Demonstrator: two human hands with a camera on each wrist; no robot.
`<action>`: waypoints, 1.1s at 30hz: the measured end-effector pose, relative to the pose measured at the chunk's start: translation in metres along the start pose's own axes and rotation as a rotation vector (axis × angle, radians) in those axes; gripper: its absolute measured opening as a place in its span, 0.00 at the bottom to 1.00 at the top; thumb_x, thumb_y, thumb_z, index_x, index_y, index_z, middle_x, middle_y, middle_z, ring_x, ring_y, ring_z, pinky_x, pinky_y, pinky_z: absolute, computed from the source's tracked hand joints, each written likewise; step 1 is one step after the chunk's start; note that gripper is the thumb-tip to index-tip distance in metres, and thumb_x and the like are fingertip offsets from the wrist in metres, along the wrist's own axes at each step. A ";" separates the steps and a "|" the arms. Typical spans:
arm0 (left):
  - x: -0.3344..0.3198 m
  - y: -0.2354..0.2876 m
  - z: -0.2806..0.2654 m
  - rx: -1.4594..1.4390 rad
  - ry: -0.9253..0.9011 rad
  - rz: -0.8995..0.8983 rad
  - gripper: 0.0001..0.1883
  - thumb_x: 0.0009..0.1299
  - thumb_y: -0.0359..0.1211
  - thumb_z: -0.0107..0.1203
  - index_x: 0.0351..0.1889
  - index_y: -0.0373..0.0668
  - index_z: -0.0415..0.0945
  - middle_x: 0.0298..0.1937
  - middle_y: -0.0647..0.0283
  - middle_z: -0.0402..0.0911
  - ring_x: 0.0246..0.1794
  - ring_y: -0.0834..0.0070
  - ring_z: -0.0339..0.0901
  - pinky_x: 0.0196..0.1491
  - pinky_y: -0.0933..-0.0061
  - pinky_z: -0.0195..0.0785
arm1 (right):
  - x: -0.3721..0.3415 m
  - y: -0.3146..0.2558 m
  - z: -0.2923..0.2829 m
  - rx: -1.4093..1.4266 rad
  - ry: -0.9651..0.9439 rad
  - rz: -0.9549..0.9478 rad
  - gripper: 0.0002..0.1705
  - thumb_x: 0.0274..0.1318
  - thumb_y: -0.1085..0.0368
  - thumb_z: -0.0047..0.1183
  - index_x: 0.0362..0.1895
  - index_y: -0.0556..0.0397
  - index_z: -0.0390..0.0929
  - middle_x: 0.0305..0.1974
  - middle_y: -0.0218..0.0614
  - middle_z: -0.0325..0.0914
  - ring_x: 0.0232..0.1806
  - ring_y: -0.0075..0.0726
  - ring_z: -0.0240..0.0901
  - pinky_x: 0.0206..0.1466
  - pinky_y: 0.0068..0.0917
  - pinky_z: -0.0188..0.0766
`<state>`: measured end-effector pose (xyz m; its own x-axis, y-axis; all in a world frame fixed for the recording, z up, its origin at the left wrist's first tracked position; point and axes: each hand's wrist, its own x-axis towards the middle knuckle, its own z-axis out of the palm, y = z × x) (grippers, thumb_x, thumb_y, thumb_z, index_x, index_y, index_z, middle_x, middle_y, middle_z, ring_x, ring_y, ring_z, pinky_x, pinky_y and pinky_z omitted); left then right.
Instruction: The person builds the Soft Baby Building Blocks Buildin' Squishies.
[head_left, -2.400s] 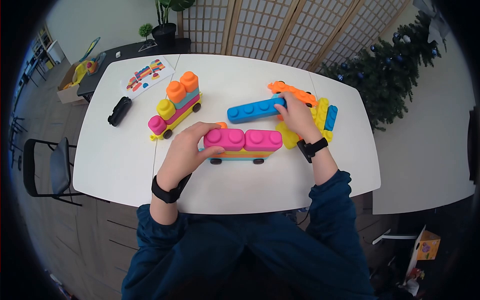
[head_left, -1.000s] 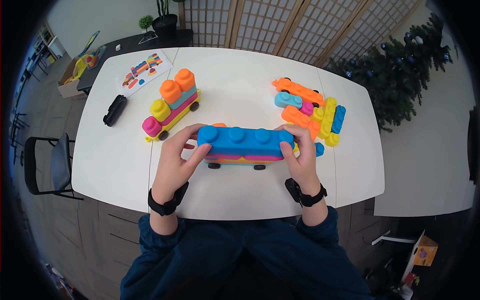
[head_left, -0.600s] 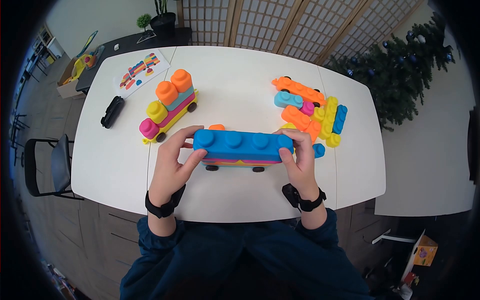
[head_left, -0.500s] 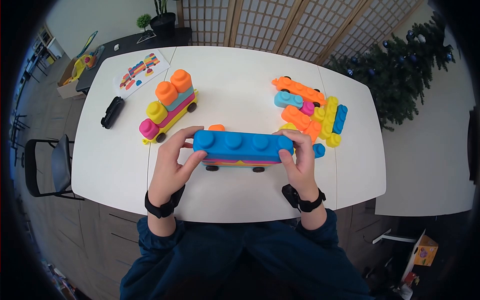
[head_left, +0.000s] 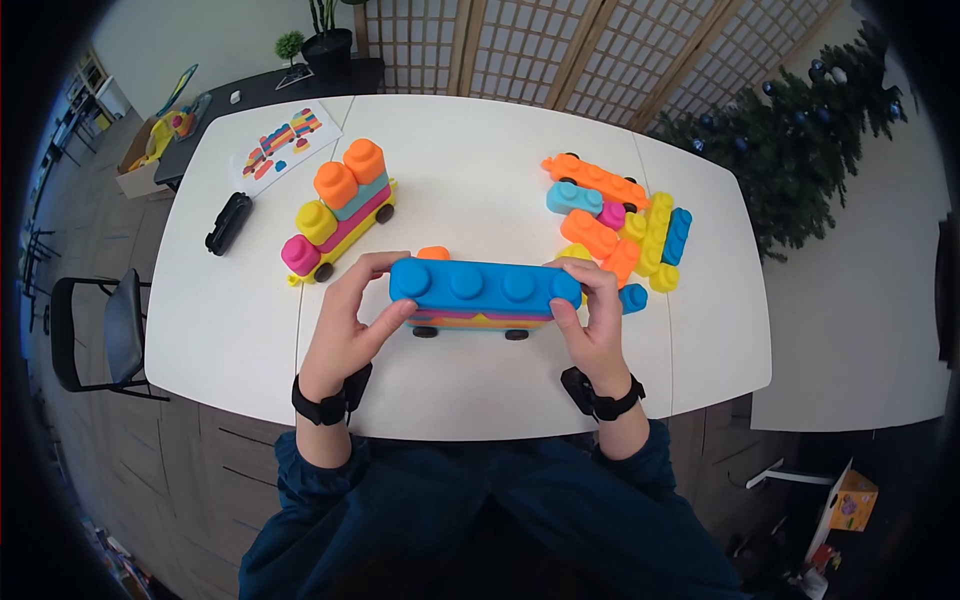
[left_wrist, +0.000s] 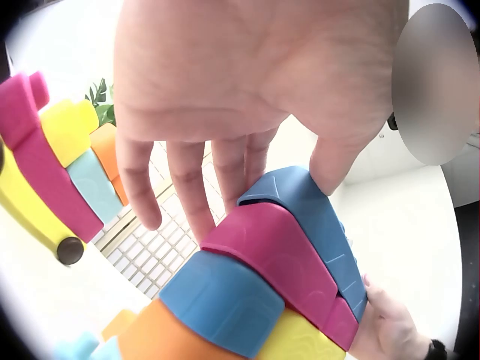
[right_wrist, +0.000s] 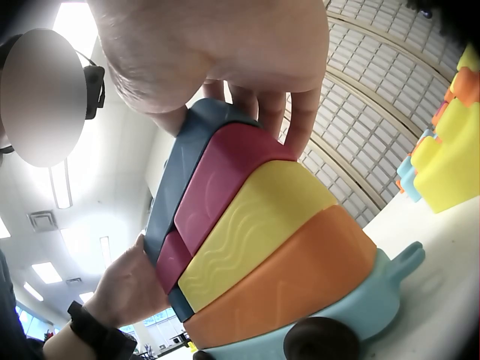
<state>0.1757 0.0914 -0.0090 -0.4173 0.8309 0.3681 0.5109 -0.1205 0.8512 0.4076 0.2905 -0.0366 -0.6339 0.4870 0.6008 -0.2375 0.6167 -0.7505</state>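
Observation:
A long blue building block with a row of studs lies on top of a stacked toy wagon. My left hand pinches its left end, thumb on the near side and fingers behind. At the right end, my right hand grips it the same way. Under it, the right wrist view shows a magenta block, a yellow block, an orange block and a light-blue wheeled base. A shorter blue block shows below the magenta layer in the left wrist view.
To the left stands another toy wagon with stacked blocks. Several loose blocks and an orange wheeled base lie at the right. A picture sheet and a black case are at the table's left side.
My right hand has brought the long blue block from the right onto the magenta blocks. My left hand has shifted from those blocks to its left end. Over the last half second, little moves.

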 end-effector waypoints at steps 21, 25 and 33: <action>0.072 -0.040 -0.002 -0.118 -0.369 -0.144 0.18 0.78 0.39 0.54 0.59 0.37 0.78 0.57 0.53 0.82 0.58 0.65 0.79 0.64 0.63 0.70 | -0.011 0.002 -0.005 0.029 0.079 0.148 0.21 0.67 0.65 0.60 0.58 0.57 0.68 0.55 0.46 0.79 0.56 0.40 0.77 0.65 0.36 0.70; 0.099 -0.066 0.021 0.169 -0.576 0.119 0.20 0.75 0.39 0.57 0.62 0.42 0.79 0.63 0.52 0.80 0.63 0.61 0.77 0.64 0.62 0.70 | -0.011 0.002 -0.006 0.036 0.075 0.170 0.21 0.67 0.65 0.60 0.59 0.58 0.68 0.55 0.46 0.79 0.56 0.41 0.77 0.65 0.36 0.70; 0.109 -0.073 0.034 0.170 -0.824 0.077 0.20 0.69 0.40 0.62 0.56 0.42 0.83 0.56 0.51 0.83 0.59 0.54 0.79 0.64 0.57 0.72 | -0.012 0.000 -0.007 0.027 0.078 0.161 0.21 0.67 0.64 0.60 0.59 0.58 0.68 0.54 0.46 0.79 0.56 0.41 0.77 0.65 0.36 0.70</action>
<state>0.1183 0.2088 -0.0435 0.2713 0.9622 -0.0242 0.6493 -0.1644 0.7425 0.4202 0.2894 -0.0418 -0.6062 0.6253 0.4914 -0.1583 0.5107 -0.8451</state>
